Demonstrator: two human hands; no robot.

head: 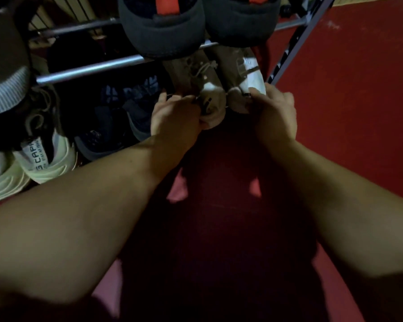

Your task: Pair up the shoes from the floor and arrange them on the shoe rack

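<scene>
Red floor [358,112] underfoot, and we clamp our left hand [176,117] and right hand [276,108] round the heels of the tan sneakers [192,72], side by side, toes tucked under a rail of the shoe rack [91,69] to seat them as a pair.

Black shoes [163,31] cropped by top edge; tan shoes [196,73]: toes hidden beneath.

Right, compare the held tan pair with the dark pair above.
The tan pair is pale; the dark pair is black with red patches. The left hand and right hand grip the tan pair's heels; the dark pair sits untouched, higher up. Each pair lies side by side.
</scene>
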